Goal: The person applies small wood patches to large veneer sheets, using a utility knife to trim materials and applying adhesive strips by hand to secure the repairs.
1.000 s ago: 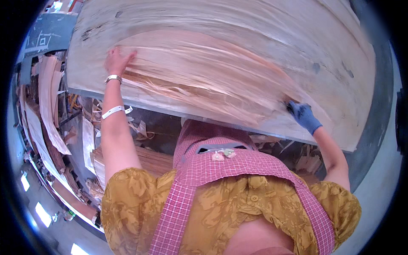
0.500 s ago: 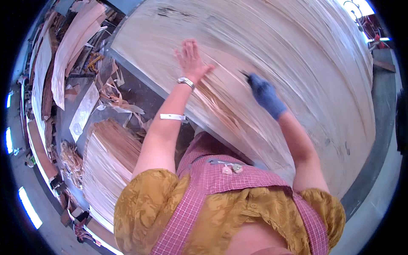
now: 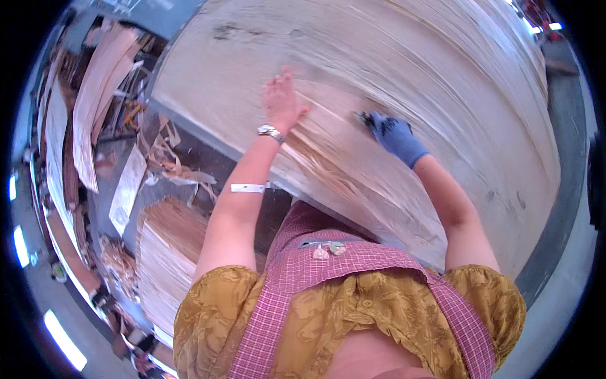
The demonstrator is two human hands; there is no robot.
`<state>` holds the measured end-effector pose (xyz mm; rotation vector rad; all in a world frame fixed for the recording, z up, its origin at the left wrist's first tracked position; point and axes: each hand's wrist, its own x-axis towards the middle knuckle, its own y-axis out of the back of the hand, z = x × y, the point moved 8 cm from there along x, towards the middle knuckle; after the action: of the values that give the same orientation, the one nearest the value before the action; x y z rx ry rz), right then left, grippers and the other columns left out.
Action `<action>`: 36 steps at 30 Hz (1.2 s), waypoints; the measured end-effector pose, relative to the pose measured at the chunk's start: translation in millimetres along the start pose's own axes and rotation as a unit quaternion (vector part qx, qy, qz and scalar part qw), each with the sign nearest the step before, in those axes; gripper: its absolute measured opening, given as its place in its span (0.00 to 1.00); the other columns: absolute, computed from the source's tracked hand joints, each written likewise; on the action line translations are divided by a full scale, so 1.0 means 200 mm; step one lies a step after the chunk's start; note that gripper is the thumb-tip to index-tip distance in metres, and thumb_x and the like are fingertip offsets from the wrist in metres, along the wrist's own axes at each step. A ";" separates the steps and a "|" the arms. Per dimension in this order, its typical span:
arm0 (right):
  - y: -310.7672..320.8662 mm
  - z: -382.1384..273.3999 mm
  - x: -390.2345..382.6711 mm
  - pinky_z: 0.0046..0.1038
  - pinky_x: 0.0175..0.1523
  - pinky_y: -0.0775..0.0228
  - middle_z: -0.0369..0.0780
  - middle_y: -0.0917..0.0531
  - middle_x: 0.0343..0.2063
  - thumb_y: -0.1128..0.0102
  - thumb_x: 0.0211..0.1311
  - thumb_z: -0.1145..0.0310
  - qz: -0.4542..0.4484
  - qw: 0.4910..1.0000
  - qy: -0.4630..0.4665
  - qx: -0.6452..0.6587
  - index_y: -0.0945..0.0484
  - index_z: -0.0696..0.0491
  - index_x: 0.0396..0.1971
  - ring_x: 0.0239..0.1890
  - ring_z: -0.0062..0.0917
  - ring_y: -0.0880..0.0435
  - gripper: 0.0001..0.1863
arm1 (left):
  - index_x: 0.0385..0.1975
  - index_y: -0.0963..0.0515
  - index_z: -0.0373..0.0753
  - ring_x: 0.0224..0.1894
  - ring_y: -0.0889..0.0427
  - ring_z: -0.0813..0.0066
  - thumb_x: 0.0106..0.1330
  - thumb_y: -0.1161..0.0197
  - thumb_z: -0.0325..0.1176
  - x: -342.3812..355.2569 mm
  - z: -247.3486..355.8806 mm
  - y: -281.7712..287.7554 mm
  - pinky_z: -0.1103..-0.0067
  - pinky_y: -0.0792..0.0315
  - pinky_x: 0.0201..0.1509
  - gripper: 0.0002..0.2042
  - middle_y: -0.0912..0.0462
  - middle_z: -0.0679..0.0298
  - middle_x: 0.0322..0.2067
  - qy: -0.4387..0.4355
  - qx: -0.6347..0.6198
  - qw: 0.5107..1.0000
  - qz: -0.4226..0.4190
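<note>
**Two hands on a broad veneer sheet**

A wide, pale sheet of wood veneer (image 3: 391, 82) covers the table (image 3: 555, 208), whose dark grey edge shows along the right and near side; the sheet spreads from the far left corner across to the right rim of the view, its grain running in long streaks, with a reddish, splintered strip (image 3: 322, 158) lying on it between the two hands; to the left, below the table edge, a stack of veneer sheets (image 3: 167, 252) stands on the floor, and further left long, curled veneer strips (image 3: 95, 107) lie among scraps and offcuts (image 3: 164, 158); the person wears a mustard blouse under a pink checked apron (image 3: 353, 278); the left hand (image 3: 281, 98) is bare, fingers spread wide and flat, palm pressed on the sheet, holding nothing, with a metal watch (image 3: 270, 131) at the wrist and a white band (image 3: 248, 187) on the forearm; the right hand (image 3: 394, 136), in a blue glove, rests on the sheet just right of the reddish strip, fingers curled down onto the surface; whether it pinches anything cannot be told.
</note>
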<state>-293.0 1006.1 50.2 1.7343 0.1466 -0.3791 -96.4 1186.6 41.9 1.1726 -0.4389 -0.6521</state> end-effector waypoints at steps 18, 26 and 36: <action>-0.62 0.88 -2.03 0.44 0.32 0.24 0.48 0.15 0.29 0.57 0.69 0.64 -0.030 0.936 -0.344 0.063 0.31 0.52 0.50 0.31 0.41 0.14 0.14 | 0.60 0.31 0.44 0.67 0.40 0.49 0.44 0.25 0.54 -0.38 1.18 -0.40 0.64 0.39 0.68 0.41 0.37 0.46 0.65 -0.164 0.102 0.973 -0.128; -0.96 0.87 -2.84 0.47 0.34 0.25 0.49 0.17 0.24 0.54 0.69 0.57 -0.012 0.883 -0.443 0.152 0.33 0.49 0.52 0.29 0.46 0.16 0.16 | 0.62 0.31 0.44 0.68 0.40 0.49 0.45 0.25 0.54 -0.39 1.22 -0.40 0.65 0.41 0.69 0.42 0.39 0.44 0.65 -0.181 0.109 0.969 -0.129; -0.72 0.93 -2.89 0.43 0.37 0.25 0.48 0.16 0.36 0.45 0.65 0.58 0.357 0.805 -0.459 0.119 0.28 0.48 0.52 0.34 0.45 0.17 0.18 | 0.59 0.31 0.42 0.68 0.41 0.48 0.46 0.25 0.52 -0.37 1.19 -0.41 0.63 0.41 0.68 0.40 0.40 0.43 0.65 -0.176 0.102 0.971 -0.127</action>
<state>-910.0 919.1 78.4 1.5234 -1.2735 -0.6360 -321.0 1050.1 46.5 1.3234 -0.6740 -1.0658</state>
